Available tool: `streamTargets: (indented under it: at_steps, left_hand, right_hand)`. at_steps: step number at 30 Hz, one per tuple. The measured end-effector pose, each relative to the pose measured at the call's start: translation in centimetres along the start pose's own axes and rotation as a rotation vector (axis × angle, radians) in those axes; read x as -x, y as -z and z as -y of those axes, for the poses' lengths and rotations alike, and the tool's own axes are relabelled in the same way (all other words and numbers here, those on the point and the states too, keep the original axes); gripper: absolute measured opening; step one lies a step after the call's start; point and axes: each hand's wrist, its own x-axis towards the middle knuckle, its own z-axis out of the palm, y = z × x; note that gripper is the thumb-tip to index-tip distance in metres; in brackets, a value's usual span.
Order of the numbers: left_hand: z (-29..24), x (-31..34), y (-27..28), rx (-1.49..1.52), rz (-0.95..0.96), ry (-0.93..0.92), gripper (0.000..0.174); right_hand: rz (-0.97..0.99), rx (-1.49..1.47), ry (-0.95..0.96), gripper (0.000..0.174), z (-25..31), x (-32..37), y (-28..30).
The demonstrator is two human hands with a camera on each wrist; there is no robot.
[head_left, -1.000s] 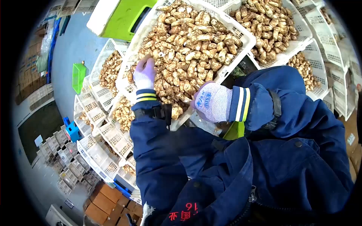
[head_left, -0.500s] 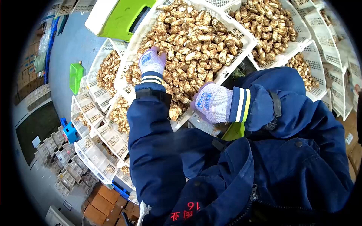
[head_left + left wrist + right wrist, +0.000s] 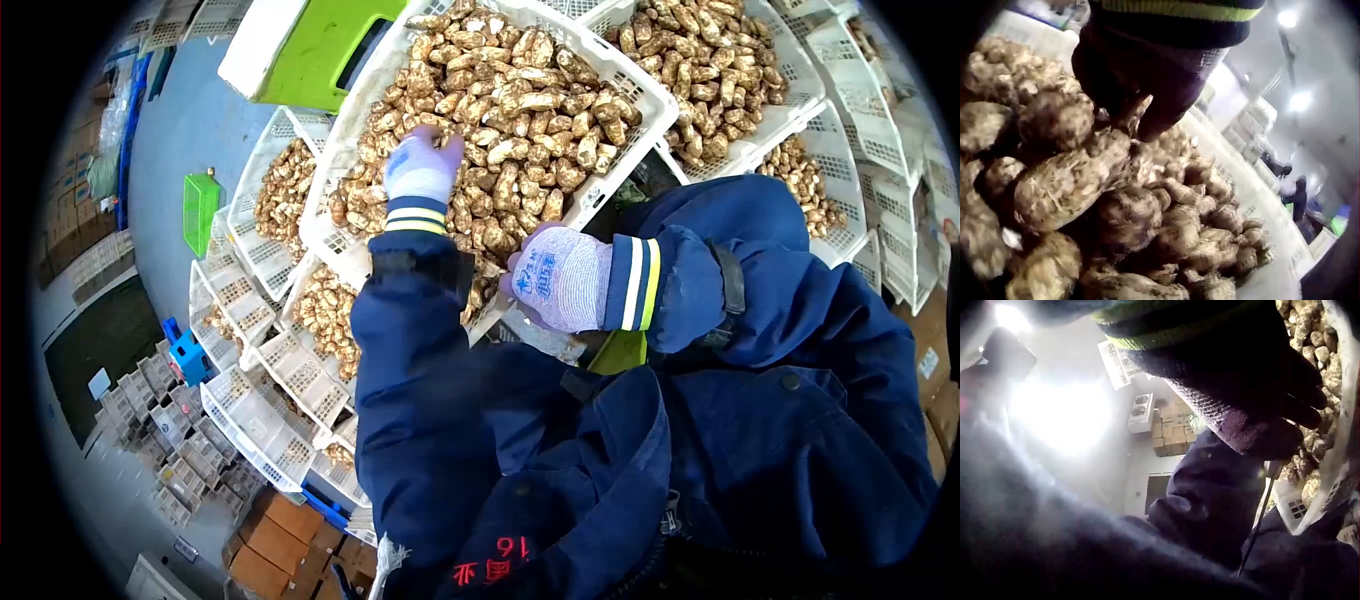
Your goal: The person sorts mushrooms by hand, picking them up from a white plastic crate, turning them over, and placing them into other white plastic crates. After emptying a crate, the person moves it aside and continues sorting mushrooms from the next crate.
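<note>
Knobbly brown-and-cream mushrooms [image 3: 510, 100] fill a white perforated crate [image 3: 655, 95] in the head view. Over the crate's left part, the purple-gloved left hand [image 3: 422, 168] reaches down with thumb and fingers apart. In the left wrist view this hand [image 3: 1141, 75] is dark against the mushrooms [image 3: 1060, 187], its fingertips among them. At the crate's near edge, the right hand [image 3: 562, 277] has curled fingers. In the right wrist view the right hand [image 3: 1241, 412] grips a small knife, whose thin blade [image 3: 1256, 534] points downward; its handle is mostly hidden.
Another full crate [image 3: 800, 100] stands at the upper right, with stacked crates [image 3: 885, 140] beyond. More crates [image 3: 262, 225] line the left side. A green-and-white stool-like object [image 3: 310, 60] is at the top. Cardboard boxes [image 3: 275, 545] lie at the lower left.
The left hand has moved from the crate's left edge rightward over the mushrooms, turning so its back shows. The right hand has stayed nearly in place at the near edge.
</note>
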Motion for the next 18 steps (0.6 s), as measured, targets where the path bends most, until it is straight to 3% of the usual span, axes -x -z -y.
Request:
streamTargets:
  at_steps: [4,6,7,10,12,14,16,17,18]
  left_hand:
    - [0.9,-1.3,-1.3,0.007,0.023,-0.152,0.044]
    - [1.2,-1.2,-0.8,0.015,0.102,-0.111,0.044]
    - [1.2,-1.3,-1.3,-0.037,0.041,-0.113,0.040]
    - [0.9,-0.1,-1.5,-0.089,-0.076,-0.210,0.035]
    - [0.7,0.4,-1.7,-0.002,-0.086,-0.135,0.032]
    - [2.1,-0.1,-2.4,0.192,-0.114,-0.108,0.035]
    - [2.7,0.0,-1.5,0.667,-0.173,-0.007,0.041]
    - [3.4,1.9,0.1,1.192,-0.055,0.056,0.038]
    - [5.8,2.6,0.0,1.493,-0.020,-0.084,0.043]
  right_hand:
    - [0.010,-0.004,0.019,0.020,0.0,0.0,-0.4]
    - [0.082,-0.026,0.035,0.020,-0.1,0.2,1.0]
    - [0.206,-0.009,0.004,0.020,0.4,0.4,2.8]
    - [0.224,-0.010,0.010,0.020,0.3,0.9,2.4]
    - [0.244,-0.018,0.020,0.020,0.3,0.7,2.4]
    - [0.272,-0.049,0.014,0.021,0.2,0.4,2.7]
    - [0.217,-0.013,0.016,0.021,0.1,0.4,2.3]
    - [0.191,-0.003,0.016,0.022,0.2,0.4,1.9]
    - [0.165,0.005,0.020,0.022,0.3,0.3,1.6]
